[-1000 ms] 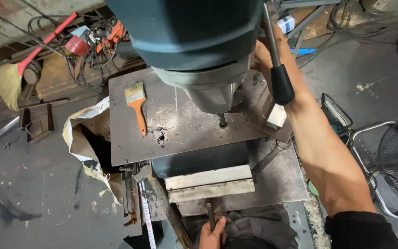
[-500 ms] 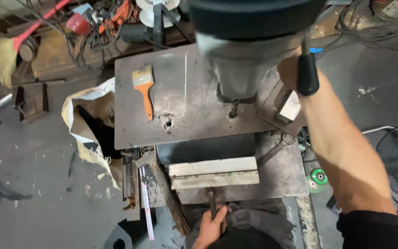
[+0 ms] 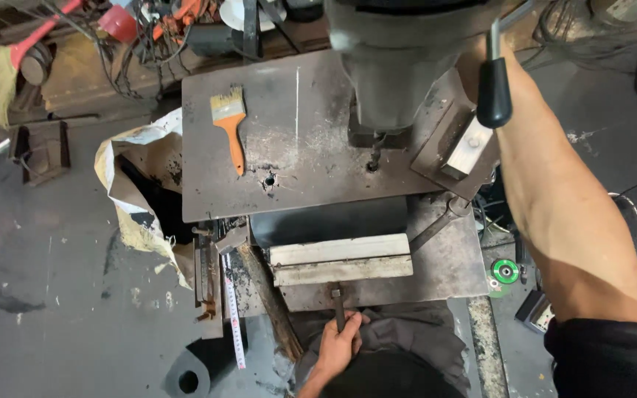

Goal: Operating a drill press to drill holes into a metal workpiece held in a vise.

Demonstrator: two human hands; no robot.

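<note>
Grey concrete workshop floor surrounds a drill press seen from above, its steel work table [image 3: 311, 110] filling the upper middle of the view and a lower base plate [image 3: 444, 265] lying beneath its near edge. Left hand [image 3: 338, 346]: closed around a short dark metal handle [image 3: 338, 309] that projects past the near edge of the base plate, its long axis running from the hand away toward two pale metal bars [image 3: 340, 259] stacked crosswise just beyond it. Right hand [image 3: 481, 63]: raised at the far right of the work table and largely hidden behind the black-knobbed feed lever [image 3: 494, 92]; its fingers seem wrapped on the lever, though the grip itself cannot be told. Drill bit [image 3: 374, 156]: pointing down at the table, just beside a small hole [image 3: 268, 179]. Orange-handled paintbrush [image 3: 230, 125]: lying near the far left corner, bristles away from the person. Angle block [image 3: 466, 151]: at the right edge. Torn pale sack [image 3: 138, 191]: hanging off the left edge. Small green disc [image 3: 505, 271]: on the floor to the right, the one coloured round label-like item in view.
</note>
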